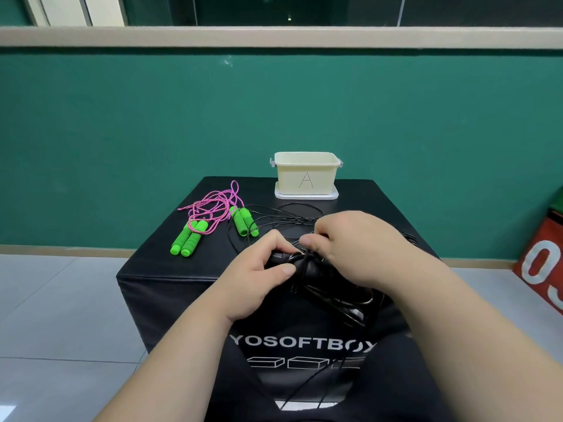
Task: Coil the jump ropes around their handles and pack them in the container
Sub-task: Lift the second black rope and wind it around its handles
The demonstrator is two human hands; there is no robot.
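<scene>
**Handles crosswise, free cord on the right-hand side**

Inspected black jump rope (304, 271) at near middle of black soft box (374, 202). Found its handles bundled together, long axis running from far left to near right. Found left hand (259, 272) clamped round the left end of the bundle, thumb on the near side, fingers over the top. Found right hand (353, 248) just right of the wraps, thumb and forefinger pinched on the black cord directly above the bundle. Saw some turns already crossing the handles; could not count them, black on black. Noted loose cord (283, 213) lying in slack loops on the far side, between hands and container, plus one strand hanging down the near face of the box.

Judged coiling partly done. Judged the next turn to hinge on leading the cord across the handles' long axis, right hand being nearer the free cord and left hand steadying.

Recorded container (306, 175), cream, marked A, open, at the far edge straight beyond the hands. Recorded green-handled ropes (189, 239) with pink cord, uncoiled, at far left, well apart from both hands. Flagged possible snag: slack black loops close beside the nearer green handles.
</scene>
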